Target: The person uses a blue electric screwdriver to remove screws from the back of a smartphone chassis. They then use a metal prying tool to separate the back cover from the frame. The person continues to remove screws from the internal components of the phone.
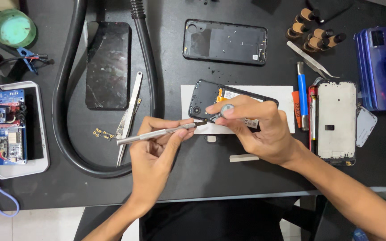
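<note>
An opened black phone (204,97) with its back removed lies on a white sheet (282,96) in the middle of the black table. My left hand (155,154) grips a slim silver screwdriver (157,133), its tip pointing right to the phone's lower edge. My right hand (258,127) rests over the phone's right half and pinches a small round grey part (226,108) between thumb and forefinger, right at the screwdriver's tip.
A black phone back cover (225,41) lies behind, a cracked screen (108,64) at left beside silver tweezers (129,114) and a thick black hose (68,107). A white phone frame (336,120), blue tool (302,93), small bottles (316,31), circuit boards tray (10,129).
</note>
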Demonstrator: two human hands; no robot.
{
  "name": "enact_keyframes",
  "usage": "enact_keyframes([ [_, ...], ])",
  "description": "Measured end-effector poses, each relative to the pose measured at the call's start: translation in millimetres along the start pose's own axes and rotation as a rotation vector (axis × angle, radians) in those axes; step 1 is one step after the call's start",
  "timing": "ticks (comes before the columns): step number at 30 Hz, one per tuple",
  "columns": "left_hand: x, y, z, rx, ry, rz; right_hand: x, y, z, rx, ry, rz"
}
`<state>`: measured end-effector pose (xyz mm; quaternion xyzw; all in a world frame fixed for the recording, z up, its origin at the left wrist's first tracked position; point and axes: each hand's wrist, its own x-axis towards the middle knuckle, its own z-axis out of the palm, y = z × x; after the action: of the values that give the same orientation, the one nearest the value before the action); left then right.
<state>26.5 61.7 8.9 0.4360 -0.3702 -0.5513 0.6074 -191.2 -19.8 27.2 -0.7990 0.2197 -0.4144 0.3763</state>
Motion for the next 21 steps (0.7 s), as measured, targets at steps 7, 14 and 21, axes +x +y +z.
enact_keyframes([
  [7,-3.2,-2.2,2.9,0.06,0.049,-0.006,3.4,-5.3,5.0,-0.179,0.043,0.006],
  [14,-3.5,0.2,1.6,-0.105,0.03,-0.038,6.4,-4.6,-1.9,0.25,0.006,0.127],
  [21,-9.3,1.4,-4.9,-0.047,-0.018,-0.001,7.1,0.0,3.4,0.208,0.1,0.044],
])
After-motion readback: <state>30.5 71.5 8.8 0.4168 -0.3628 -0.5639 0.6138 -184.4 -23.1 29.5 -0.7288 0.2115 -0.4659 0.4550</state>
